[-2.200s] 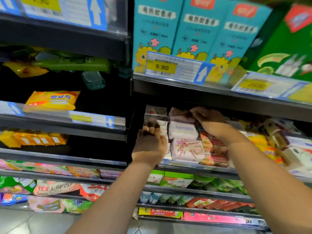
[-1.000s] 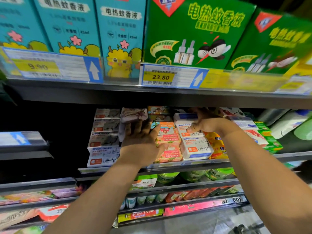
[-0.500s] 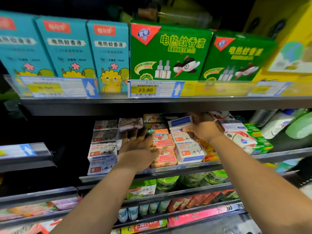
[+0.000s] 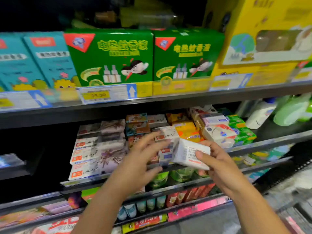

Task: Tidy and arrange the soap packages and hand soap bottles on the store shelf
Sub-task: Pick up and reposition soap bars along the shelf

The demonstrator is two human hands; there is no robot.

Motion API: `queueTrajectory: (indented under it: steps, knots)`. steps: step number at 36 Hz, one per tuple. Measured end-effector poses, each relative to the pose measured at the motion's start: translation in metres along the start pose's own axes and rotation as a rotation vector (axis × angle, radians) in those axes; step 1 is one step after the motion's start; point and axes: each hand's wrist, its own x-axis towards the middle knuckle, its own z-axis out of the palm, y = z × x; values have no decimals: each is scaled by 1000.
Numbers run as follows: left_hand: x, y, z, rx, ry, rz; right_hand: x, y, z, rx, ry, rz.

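My right hand (image 4: pixel 214 162) grips a white soap box (image 4: pixel 189 153), tilted with its printed back toward me, in front of the soap shelf (image 4: pixel 263 146). My left hand (image 4: pixel 140 159) reaches in with fingers spread, their tips touching the box's left end and a white goat-soap box (image 4: pixel 166 133) behind it. White goat-soap boxes (image 4: pixel 85 155) are stacked at the shelf's left, lilac floral packages (image 4: pixel 112 146) beside them, yellow packages (image 4: pixel 187 130) and white-red packages (image 4: pixel 219 134) to the right. White and green hand soap bottles (image 4: pixel 292 108) lie at the far right.
The shelf above (image 4: pixel 152 100) carries green boxes (image 4: pixel 111 58), teal boxes (image 4: pixel 42 59) and a yellow box (image 4: pixel 263 38) behind price tags. Lower shelves (image 4: pixel 168 195) hold green pouches, tubes and flat packets. A dark gap lies left of the soap stacks.
My right hand has drawn a white soap box out from the back of the shelf toward me and turned it. My left hand moved right to meet it. The view shifted right.
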Motion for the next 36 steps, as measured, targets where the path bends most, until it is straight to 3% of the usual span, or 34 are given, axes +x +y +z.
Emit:
queueTrajectory:
  steps: [5,10,15,19,22,25,30,34,36]
  knots:
    - [18,24,43,31,1,145,-18,-1,-10,62,-75,-2]
    - [29,40,61,-89,60,152,-34,-10,-24,128,-70,-10]
    - [27,64,70,-324,100,-53,-52,-8,-52,283,-249,-33]
    - [28,92,84,-714,145,-269,-59,-4,-61,-39,-84,-79]
    - [33,109,93,-839,214,-345,-62,-7,-62,17,-19,-88]
    - [33,118,97,-852,160,-329,-65,-11,-68,123,52,-140]
    - [27,114,95,-763,-94,-255,-72,-19,-79,148,46,-149]
    - [24,114,90,-521,-42,-262,-75,-14,-98,297,-250,-44]
    - [21,112,90,-500,8,-272,-74,-11,-102,217,-325,-24]
